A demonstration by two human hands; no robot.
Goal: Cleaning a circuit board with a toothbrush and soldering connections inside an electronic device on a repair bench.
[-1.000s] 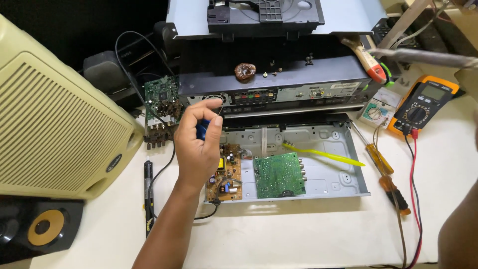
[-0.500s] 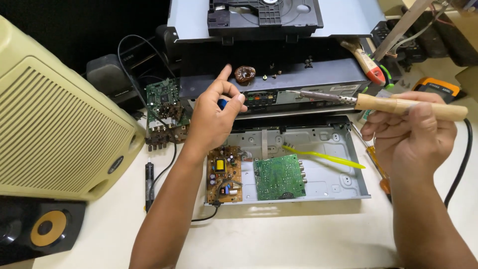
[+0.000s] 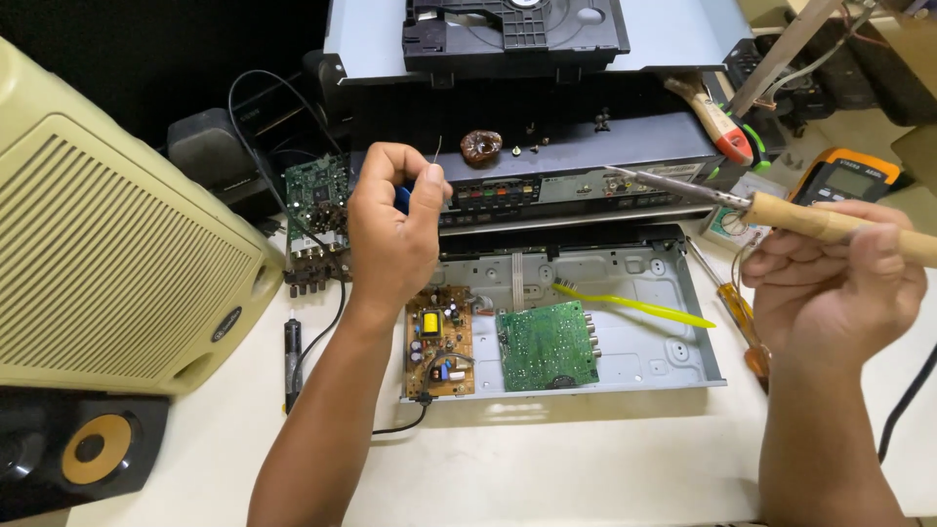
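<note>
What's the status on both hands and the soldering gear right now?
Left hand pinching thin solder wire, raised. Right hand gripping soldering iron, tip toward black player front. Open chassis with green board below, nothing between.

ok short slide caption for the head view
Left hand pinches solder wire; right hand holds soldering iron over opened player chassis.

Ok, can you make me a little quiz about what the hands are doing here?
1. True or false: the right hand holds a soldering iron with a wooden handle.
2. What colour is the toothbrush lying in the metal chassis?
3. The left hand pinches: A) thin wire B) a screwdriver C) a battery

Key: 1 true; 2 yellow; 3 A
</note>
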